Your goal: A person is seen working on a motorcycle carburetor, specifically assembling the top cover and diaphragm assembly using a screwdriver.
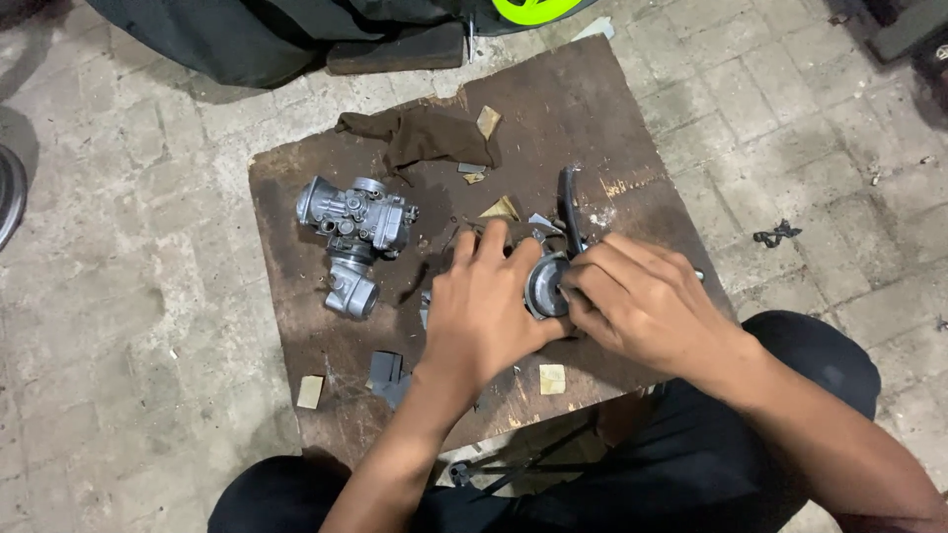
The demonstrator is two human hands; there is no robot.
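On a dark, stained square wooden board [326, 326] laid on a grey stone-paved floor [128, 326], both hands work on one small part. The left hand [484, 311] lies palm down with its fingers curled over the near and left side of a round grey metal cap with a dark hollow centre [545, 286], gripping it against the board. The right hand [642, 301] comes in from the right, its fingers bunched narrow and its fingertips [576, 286] pressed on the cap's right rim; whether they pinch something small there cannot be told. Just behind the cap a slim black handle-like tool [569, 202] points away from the person, its lower end hidden by the right hand. Well to the left of the hands lies a silver cast-metal carburettor body [354, 225] on its side. A crumpled brown rag [420, 136] rests near the far edge of the board, and small tan scraps of paper or card [310, 391] are scattered over the board. The person's knees in black trousers [810, 365] frame the near edge.
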